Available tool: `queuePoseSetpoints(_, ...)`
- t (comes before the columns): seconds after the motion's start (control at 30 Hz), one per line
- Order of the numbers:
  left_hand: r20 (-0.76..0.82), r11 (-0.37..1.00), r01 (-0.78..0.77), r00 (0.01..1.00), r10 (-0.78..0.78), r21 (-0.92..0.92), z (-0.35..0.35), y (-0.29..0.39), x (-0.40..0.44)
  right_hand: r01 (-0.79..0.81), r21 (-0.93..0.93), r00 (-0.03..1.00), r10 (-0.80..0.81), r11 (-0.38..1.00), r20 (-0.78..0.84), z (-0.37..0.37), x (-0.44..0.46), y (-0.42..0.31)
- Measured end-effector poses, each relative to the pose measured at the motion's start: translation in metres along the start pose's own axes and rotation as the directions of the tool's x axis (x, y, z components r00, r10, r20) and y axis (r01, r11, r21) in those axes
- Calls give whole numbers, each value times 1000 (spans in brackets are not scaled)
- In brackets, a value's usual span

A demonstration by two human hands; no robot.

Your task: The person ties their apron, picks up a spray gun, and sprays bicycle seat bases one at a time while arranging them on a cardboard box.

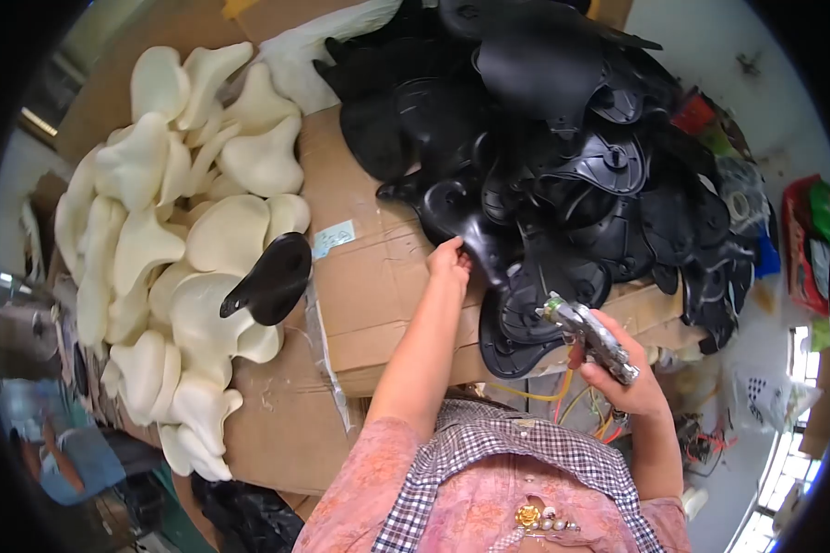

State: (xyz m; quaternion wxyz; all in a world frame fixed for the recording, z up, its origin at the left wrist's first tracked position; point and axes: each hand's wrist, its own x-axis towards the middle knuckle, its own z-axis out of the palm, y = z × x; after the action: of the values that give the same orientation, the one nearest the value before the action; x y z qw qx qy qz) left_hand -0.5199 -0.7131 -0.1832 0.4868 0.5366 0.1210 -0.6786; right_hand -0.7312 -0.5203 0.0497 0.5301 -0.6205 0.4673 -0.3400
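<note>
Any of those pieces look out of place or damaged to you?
Perhaps one: a lone black shell lies on the cream pads at left, while the other black shells are heaped together on the right. It could be deliberate. I see no obvious damage.

A curved, glossy black shell [456,208] lies near a grimy, slanted metal tool [599,345].

I am seeing a person [413,369] who is wearing a pink flowery shirt [364,479] and some dark-and-white checked cloth [526,445]. A gold flower [527,515] and round beads [559,524] are shining in front.
</note>
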Motion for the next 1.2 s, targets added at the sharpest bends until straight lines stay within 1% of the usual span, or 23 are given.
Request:
queuePoseSetpoints(0.07,190,1000,16,982,-12,-16,2,8,-8,7,23,999,-8,1000,45,-9,-3,3)
queuePoseSetpoints(0.1,199,998,-12,980,23,-54,2,15,-14,9,24,998,-10,1000,62,-12,-1,4)
queuePoseSetpoints(0.17,257,957,-269,922,289,-113,-10,35,-49,34,54,994,-40,998,102,-15,2,1)
queuePoseSetpoints(0.2,390,909,-413,830,398,-49,-32,48,-47,50,85,991,-60,995,123,-18,3,0)
queuePoseSetpoints(0.23,361,864,-494,791,494,-100,-40,59,-78,66,114,985,-83,991,149,-20,4,3)
queuePoseSetpoints(0.27,348,805,-593,749,564,-28,-63,73,-84,74,125,985,-92,989,148,-22,4,4)
queuePoseSetpoints(0.3,338,742,-665,682,648,-81,-78,81,-93,84,137,978,-108,987,178,-24,4,6)
queuePoseSetpoints(0.33,302,707,-692,649,699,-148,-88,88,-99,94,149,969,-125,984,213,-25,3,7)
queuePoseSetpoints(0.4,247,645,-748,602,759,-156,-103,100,-99,65,134,961,-99,989,260,-28,2,9)
queuePoseSetpoints(0.47,195,620,-767,590,783,-165,-112,99,-92,41,106,950,-72,994,304,-27,4,7)
queuePoseSetpoints(0.5,143,609,-775,592,793,-171,-115,96,-87,2,159,947,-53,987,316,-27,5,6)
queuePoseSetpoints(0.53,144,608,-775,591,794,-172,-122,92,-80,-42,211,944,-30,976,327,-25,5,4)
queuePoseSetpoints(0.67,137,636,-757,621,772,-149,-148,67,-62,98,233,984,-129,967,123,-13,15,-19)
queuePoseSetpoints(0.7,111,652,-741,643,758,-161,-155,63,-59,154,205,978,-179,967,107,-16,14,-20)
queuePoseSetpoints(0.73,86,668,-724,664,742,-175,-163,59,-56,155,205,978,-180,966,107,-18,12,-23)
queuePoseSetpoints(0.8,70,668,-721,668,741,-183,-184,61,-53,104,254,982,-140,962,128,-19,5,-28)
queuePoseSetpoints(0.87,87,664,-725,661,745,-182,-209,71,-51,34,171,958,-81,985,276,-25,-4,-11)
queuePoseSetpoints(0.93,28,621,-762,627,778,-186,-239,85,-43,-38,102,943,2,994,333,-22,-11,-5)
queuePoseSetpoints(1.0,-7,550,-814,561,828,-185,-286,109,-23,-23,78,942,-5,997,335,-22,-11,-1)
queuePoseSetpoints(1.07,-301,572,-810,517,801,130,-345,151,2,94,164,972,-126,982,200,-27,-14,-4)
queuePoseSetpoints(1.1,-466,415,-764,169,868,495,-325,142,-18,152,153,974,-175,976,145,-32,-15,-6)
queuePoseSetpoints(1.13,-448,269,-541,-230,864,797,-289,136,-59,163,192,981,-180,968,73,-37,-19,-2)
queuePoseSetpoints(1.2,-150,109,-716,5,989,690,-219,100,-95,154,186,987,-160,970,15,-52,-26,3)
